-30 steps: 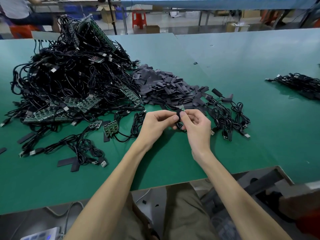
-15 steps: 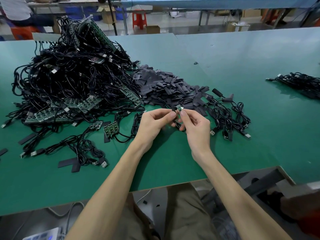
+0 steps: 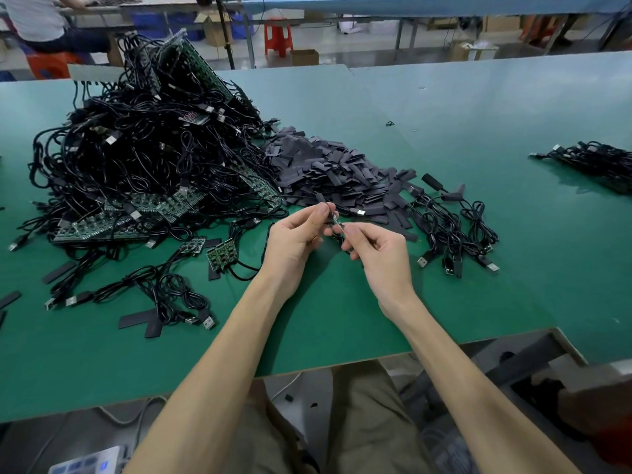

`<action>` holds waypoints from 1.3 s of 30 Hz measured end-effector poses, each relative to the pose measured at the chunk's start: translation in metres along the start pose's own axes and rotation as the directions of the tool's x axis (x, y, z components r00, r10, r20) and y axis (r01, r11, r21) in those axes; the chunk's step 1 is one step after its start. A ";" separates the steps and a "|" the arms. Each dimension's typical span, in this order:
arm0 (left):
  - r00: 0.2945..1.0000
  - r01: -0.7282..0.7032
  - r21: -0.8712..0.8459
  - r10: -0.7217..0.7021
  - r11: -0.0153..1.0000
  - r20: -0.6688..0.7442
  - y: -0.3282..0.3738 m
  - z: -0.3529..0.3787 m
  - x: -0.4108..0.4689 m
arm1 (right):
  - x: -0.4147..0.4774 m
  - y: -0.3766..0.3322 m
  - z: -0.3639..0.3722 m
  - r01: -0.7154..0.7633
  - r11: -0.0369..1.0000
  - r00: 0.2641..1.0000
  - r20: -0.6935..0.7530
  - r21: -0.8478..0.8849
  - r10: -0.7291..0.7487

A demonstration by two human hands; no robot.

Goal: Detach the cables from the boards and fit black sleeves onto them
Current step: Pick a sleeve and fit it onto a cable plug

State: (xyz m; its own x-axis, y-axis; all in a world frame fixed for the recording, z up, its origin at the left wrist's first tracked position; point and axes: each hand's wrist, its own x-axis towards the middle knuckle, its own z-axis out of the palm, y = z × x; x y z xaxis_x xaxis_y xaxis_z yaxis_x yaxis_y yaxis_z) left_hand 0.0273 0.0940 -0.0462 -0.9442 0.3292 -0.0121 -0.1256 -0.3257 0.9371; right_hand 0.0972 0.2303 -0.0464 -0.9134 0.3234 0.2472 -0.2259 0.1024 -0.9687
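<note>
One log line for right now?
left hand: pinches small board | right hand: pinches same board | sleeve pile: on table behind hands

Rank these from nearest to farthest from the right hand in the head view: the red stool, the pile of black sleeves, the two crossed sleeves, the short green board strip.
Measured from the right hand, which pinches a small board:
1. pile of black sleeves, just behind the hand.
2. short green board strip, to the left, past the left hand.
3. two crossed sleeves, at the front left.
4. red stool, far back.
</note>
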 end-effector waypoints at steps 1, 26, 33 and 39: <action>1.000 0.006 -0.011 -0.006 1.000 0.000 0.001 0.000 0.000 | 0.000 0.000 0.000 0.002 1.000 1.000 0.000 0.006 -0.002; 0.975 -0.220 0.157 0.224 0.963 -0.007 -0.007 0.000 0.000 | 0.000 0.002 0.000 -0.035 0.999 0.999 -0.022 -0.016 0.035; 0.987 -0.141 0.157 0.126 0.977 0.100 -0.005 -0.003 0.000 | -0.001 0.000 -0.001 -0.033 0.999 0.999 -0.019 0.034 0.033; 0.988 -0.132 0.155 0.118 0.979 0.099 -0.006 -0.002 -0.001 | -0.002 -0.002 -0.001 -0.053 0.989 0.997 -0.051 0.135 0.060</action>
State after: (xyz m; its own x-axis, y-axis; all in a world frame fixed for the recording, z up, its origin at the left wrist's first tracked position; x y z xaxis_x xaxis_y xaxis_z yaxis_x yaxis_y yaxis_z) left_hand 0.0282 0.0939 -0.0523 -0.9177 0.3743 0.1331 0.0494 -0.2248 0.9731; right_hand 0.0999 0.2304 -0.0450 -0.9069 0.3764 0.1893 -0.2211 -0.0427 -0.9743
